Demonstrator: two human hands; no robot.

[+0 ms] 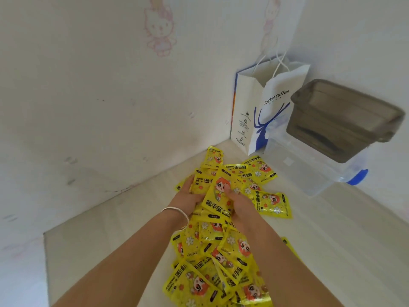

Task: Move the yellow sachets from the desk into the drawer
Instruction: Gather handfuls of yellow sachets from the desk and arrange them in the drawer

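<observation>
On the surface [115, 235]: both hands clutching yellow sachets [218, 202].
Left hand [188, 194] and right hand [238, 203] fingers curl round the bunch; stacked clear bins [309, 167] hold nothing visible.

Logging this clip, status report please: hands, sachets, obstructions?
Left hand and right hand both gripping yellow sachets. Pile on desk. Drawer unseen. Nothing in the way.

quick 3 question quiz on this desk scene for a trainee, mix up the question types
1. True or false: both hands grip yellow sachets.
2. Which wrist wears the bracelet? A left, B right.
3. Fill in: the dark lidded box sits on a clear ____.

Key: 1 true: the left hand and right hand gather a bunch between them. 2 A. 3 container, beside the paper bag.
</observation>
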